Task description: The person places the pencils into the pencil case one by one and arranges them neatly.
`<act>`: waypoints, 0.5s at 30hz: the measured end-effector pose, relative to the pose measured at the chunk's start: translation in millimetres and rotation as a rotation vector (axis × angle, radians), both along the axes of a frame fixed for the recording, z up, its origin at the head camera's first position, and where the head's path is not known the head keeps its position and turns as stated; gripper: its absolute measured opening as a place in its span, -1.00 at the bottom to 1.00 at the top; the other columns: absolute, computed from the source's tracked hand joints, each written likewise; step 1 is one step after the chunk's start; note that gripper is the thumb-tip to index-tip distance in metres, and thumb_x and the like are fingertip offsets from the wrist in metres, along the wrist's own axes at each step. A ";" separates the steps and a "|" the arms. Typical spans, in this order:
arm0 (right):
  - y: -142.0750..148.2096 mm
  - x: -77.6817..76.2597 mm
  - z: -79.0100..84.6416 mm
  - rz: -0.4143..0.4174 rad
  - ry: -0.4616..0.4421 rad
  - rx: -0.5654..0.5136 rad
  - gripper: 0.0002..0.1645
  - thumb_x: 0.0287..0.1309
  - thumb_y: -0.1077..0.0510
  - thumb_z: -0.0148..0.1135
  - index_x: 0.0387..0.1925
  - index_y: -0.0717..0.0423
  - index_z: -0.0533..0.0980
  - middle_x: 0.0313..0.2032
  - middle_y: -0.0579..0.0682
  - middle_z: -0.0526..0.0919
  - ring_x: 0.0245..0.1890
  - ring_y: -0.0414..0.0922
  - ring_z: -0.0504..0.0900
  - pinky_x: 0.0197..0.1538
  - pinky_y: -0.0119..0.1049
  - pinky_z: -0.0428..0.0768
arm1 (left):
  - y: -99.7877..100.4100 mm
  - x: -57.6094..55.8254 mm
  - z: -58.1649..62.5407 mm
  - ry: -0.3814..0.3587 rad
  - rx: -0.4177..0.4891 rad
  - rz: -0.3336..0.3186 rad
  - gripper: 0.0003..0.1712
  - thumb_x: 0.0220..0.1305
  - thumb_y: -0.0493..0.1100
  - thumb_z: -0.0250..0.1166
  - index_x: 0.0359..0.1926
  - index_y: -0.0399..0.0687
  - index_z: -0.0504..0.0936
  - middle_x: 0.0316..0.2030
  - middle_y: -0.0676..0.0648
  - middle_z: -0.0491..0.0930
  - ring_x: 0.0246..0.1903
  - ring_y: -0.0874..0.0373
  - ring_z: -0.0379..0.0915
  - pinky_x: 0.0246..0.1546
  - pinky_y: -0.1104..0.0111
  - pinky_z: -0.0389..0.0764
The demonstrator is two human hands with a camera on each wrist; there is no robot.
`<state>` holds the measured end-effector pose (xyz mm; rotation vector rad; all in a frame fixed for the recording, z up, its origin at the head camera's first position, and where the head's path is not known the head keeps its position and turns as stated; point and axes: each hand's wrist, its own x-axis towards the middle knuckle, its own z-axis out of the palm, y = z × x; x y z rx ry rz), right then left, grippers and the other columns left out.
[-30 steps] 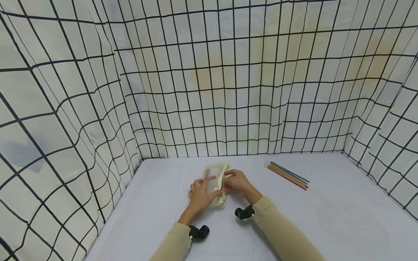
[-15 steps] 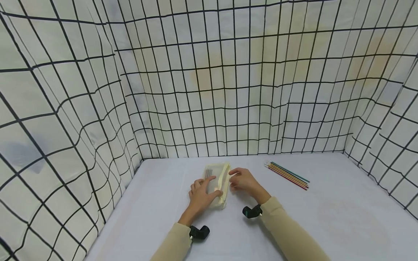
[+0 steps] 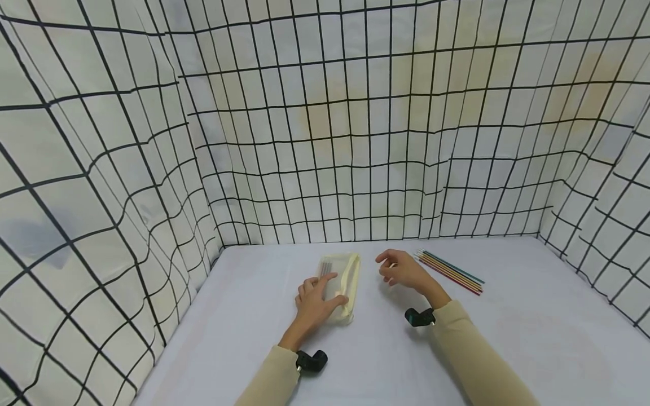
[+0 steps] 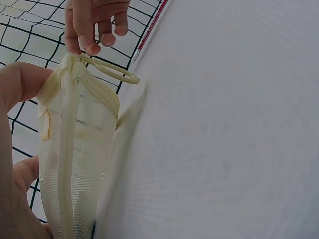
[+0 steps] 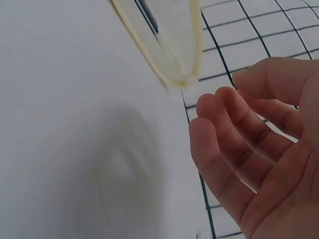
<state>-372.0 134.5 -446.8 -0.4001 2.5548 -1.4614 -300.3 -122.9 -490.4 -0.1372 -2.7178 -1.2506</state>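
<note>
A pale yellow mesh zip pouch (image 3: 350, 282) lies on the white table, with several thin grey-tipped sticks (image 3: 326, 268) inside its far left part. My left hand (image 3: 312, 304) holds the pouch across its width, thumb by the zip side and fingers spread over the other side. In the left wrist view the zip end of the pouch (image 4: 75, 124) shows a looped cord pull (image 4: 117, 74). Off to the pouch's right, my right hand (image 3: 403, 269) is raised over the table, fingers loosely bent and holding nothing. Several coloured pencils (image 3: 452, 273) lie side by side beyond it.
A white wall with a black grid net (image 3: 376, 146) encloses the back and both sides of the table (image 3: 533, 338). A black camera (image 3: 312, 361) is worn at the left wrist, another camera (image 3: 418, 317) at the right.
My right hand has left the pouch's zip edge and moved right, toward the coloured pencils. The left hand stays on the pouch.
</note>
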 end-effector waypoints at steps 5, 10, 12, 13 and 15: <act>21.6 -3.7 -1.3 0.026 0.042 0.026 -0.60 0.36 0.24 0.18 0.17 0.29 0.49 -0.15 0.26 0.64 -0.29 0.00 0.69 -0.22 -0.19 0.73 | -0.5 0.8 -0.7 0.000 0.012 -0.007 -0.19 0.07 0.22 0.37 0.39 0.23 0.48 0.34 -0.34 0.22 0.32 -0.25 0.05 0.27 -0.24 0.04; 41.6 -4.2 -1.6 0.031 0.081 0.039 -0.60 0.37 0.24 0.18 0.18 0.30 0.47 -0.13 0.27 0.63 -0.26 0.05 0.69 -0.22 -0.21 0.72 | -0.6 0.4 -0.4 0.005 0.009 -0.014 -0.18 0.06 0.22 0.37 0.39 0.24 0.48 0.34 -0.34 0.22 0.32 -0.25 0.05 0.27 -0.24 0.04; 49.1 -3.4 -1.1 0.015 0.103 0.053 -0.60 0.36 0.24 0.18 0.17 0.29 0.48 -0.16 0.22 0.64 -0.25 0.04 0.69 -0.23 -0.23 0.71 | -0.6 -0.1 -0.7 0.008 0.008 -0.014 -0.19 0.06 0.23 0.37 0.38 0.24 0.49 0.34 -0.35 0.22 0.32 -0.26 0.04 0.27 -0.24 0.04; 52.3 -2.9 0.0 0.010 0.116 0.059 -0.60 0.35 0.25 0.19 0.17 0.29 0.49 -0.17 0.20 0.64 -0.25 0.03 0.69 -0.23 -0.23 0.71 | -0.7 -0.1 -0.6 0.005 0.006 -0.013 -0.19 0.06 0.23 0.37 0.39 0.24 0.49 0.34 -0.34 0.22 0.33 -0.26 0.04 0.27 -0.24 0.04; 58.5 -1.5 2.5 0.003 0.146 0.081 -0.60 0.34 0.25 0.19 0.16 0.30 0.49 -0.19 0.16 0.65 -0.26 0.00 0.67 -0.24 -0.23 0.70 | -0.9 0.0 -0.6 0.001 0.008 -0.013 -0.18 0.07 0.23 0.38 0.39 0.24 0.49 0.34 -0.35 0.22 0.33 -0.26 0.04 0.27 -0.25 0.04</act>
